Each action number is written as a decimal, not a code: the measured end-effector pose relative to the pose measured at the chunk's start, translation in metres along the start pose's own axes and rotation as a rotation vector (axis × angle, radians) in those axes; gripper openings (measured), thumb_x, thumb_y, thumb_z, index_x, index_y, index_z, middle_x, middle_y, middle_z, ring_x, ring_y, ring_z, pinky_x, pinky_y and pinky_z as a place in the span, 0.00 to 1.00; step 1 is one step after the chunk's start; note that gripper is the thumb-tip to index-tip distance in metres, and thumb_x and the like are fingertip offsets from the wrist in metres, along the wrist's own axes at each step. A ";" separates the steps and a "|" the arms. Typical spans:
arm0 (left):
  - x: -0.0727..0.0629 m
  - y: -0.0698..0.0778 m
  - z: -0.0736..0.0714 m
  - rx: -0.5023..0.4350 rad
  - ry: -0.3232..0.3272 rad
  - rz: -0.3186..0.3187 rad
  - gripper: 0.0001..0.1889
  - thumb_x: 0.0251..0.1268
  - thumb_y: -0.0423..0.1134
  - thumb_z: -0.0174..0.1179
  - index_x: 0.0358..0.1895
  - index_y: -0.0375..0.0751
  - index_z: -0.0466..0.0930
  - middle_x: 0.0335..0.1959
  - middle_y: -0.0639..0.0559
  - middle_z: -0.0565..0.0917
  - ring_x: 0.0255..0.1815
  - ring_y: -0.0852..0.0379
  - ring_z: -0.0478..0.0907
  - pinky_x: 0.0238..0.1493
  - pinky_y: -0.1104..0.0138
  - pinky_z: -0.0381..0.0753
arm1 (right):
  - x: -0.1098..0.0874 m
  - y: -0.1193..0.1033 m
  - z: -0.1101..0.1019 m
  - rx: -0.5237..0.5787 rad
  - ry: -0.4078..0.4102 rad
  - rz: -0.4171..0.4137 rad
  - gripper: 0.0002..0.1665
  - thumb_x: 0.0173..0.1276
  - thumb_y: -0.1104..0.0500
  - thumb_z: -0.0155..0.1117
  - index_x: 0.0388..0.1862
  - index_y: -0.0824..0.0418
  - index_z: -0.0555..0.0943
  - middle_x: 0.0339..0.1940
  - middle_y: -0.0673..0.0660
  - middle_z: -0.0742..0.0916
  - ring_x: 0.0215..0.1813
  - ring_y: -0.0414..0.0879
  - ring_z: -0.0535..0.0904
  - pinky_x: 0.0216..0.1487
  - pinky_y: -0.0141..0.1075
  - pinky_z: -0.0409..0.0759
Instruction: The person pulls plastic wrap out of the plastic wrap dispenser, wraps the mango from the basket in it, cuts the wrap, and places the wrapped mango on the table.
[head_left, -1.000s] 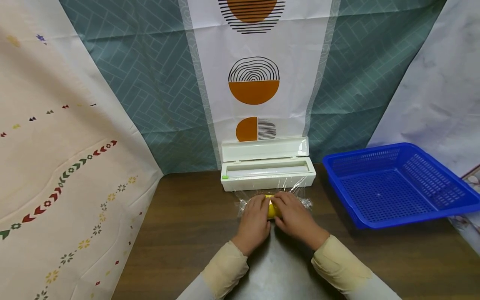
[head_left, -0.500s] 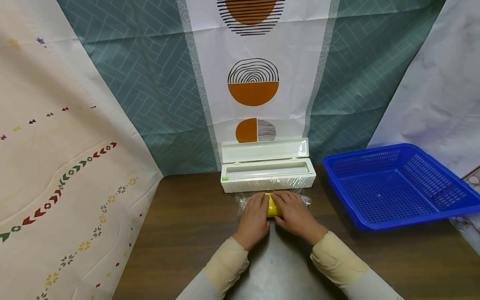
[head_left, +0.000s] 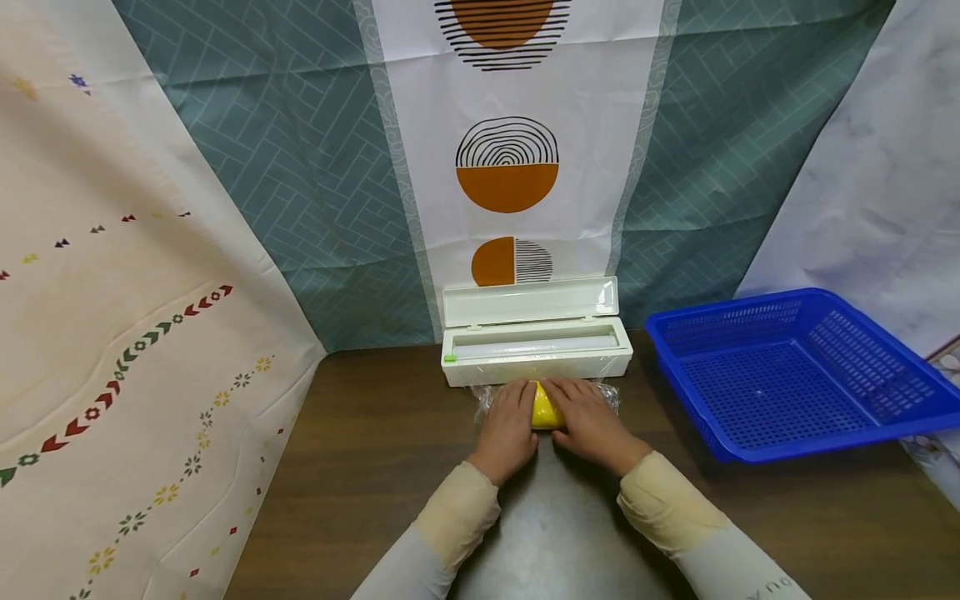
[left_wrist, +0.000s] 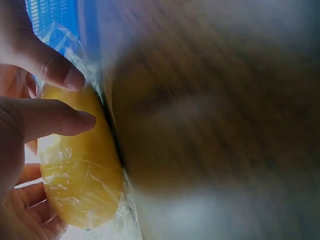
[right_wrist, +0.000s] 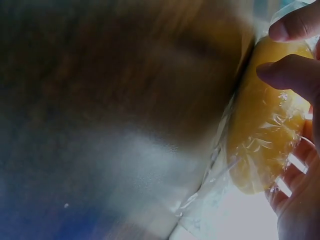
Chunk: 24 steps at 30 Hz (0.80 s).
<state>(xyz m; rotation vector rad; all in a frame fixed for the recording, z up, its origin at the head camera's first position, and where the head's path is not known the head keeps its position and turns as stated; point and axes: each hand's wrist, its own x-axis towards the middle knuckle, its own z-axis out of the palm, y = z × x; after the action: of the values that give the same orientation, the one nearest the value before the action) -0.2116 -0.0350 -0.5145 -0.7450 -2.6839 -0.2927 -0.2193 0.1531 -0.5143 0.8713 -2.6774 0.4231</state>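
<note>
A smooth yellow oblong thing (head_left: 546, 408), wrapped in clear cling film (head_left: 483, 402), lies crosswise on the table in front of the white film box. My left hand (head_left: 507, 429) grips its left part and my right hand (head_left: 594, 427) its right part. Both thumbs press its near side, while the other fingers curl over the far side, as the left wrist view shows on the yellow thing (left_wrist: 85, 175). Crinkled film sticks out past both ends. The box (head_left: 536, 367) has its lid (head_left: 528, 302) up and a film roll (head_left: 536, 344) inside.
A blue perforated plastic basket (head_left: 806, 437) stands at the right on the brown wooden table (head_left: 360, 467). Patterned cloths hang behind the table and along both sides. The film box stands close against the back cloth (head_left: 345, 275).
Both hands have moved a little forward with the yellow thing, closer to the box. The film stretched between it and the box has shortened, and more of the yellow surface shows between the hands.
</note>
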 end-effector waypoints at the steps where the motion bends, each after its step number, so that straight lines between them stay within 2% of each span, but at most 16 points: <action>1: 0.001 0.000 0.000 0.002 0.001 0.001 0.43 0.47 0.36 0.80 0.70 0.33 0.70 0.66 0.39 0.75 0.68 0.42 0.73 0.75 0.54 0.67 | 0.001 0.001 0.000 0.000 -0.002 0.000 0.52 0.51 0.59 0.84 0.74 0.69 0.72 0.66 0.66 0.80 0.67 0.65 0.74 0.69 0.60 0.69; 9: 0.006 -0.004 0.003 0.010 -0.010 -0.003 0.43 0.47 0.36 0.79 0.69 0.33 0.71 0.65 0.39 0.76 0.69 0.43 0.73 0.75 0.55 0.66 | 0.005 0.009 0.007 0.003 -0.004 -0.011 0.52 0.48 0.62 0.84 0.73 0.69 0.71 0.66 0.66 0.79 0.67 0.64 0.74 0.70 0.59 0.69; 19: 0.012 -0.008 0.003 -0.013 -0.033 -0.014 0.43 0.46 0.34 0.79 0.71 0.33 0.70 0.67 0.38 0.75 0.70 0.42 0.72 0.76 0.55 0.65 | 0.012 0.018 0.011 -0.025 0.059 -0.075 0.48 0.46 0.66 0.79 0.70 0.70 0.73 0.63 0.66 0.82 0.63 0.64 0.77 0.67 0.58 0.72; 24: 0.011 -0.010 0.002 -0.010 -0.053 -0.007 0.43 0.49 0.35 0.78 0.72 0.34 0.69 0.69 0.39 0.74 0.71 0.43 0.71 0.76 0.55 0.65 | 0.013 0.019 0.008 -0.004 0.056 -0.081 0.47 0.46 0.65 0.79 0.68 0.70 0.74 0.62 0.66 0.82 0.62 0.64 0.78 0.67 0.59 0.72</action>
<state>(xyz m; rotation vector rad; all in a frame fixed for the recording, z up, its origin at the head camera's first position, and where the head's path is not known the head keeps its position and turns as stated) -0.2264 -0.0373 -0.5130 -0.7571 -2.7375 -0.2919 -0.2422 0.1580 -0.5200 0.9488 -2.5809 0.4169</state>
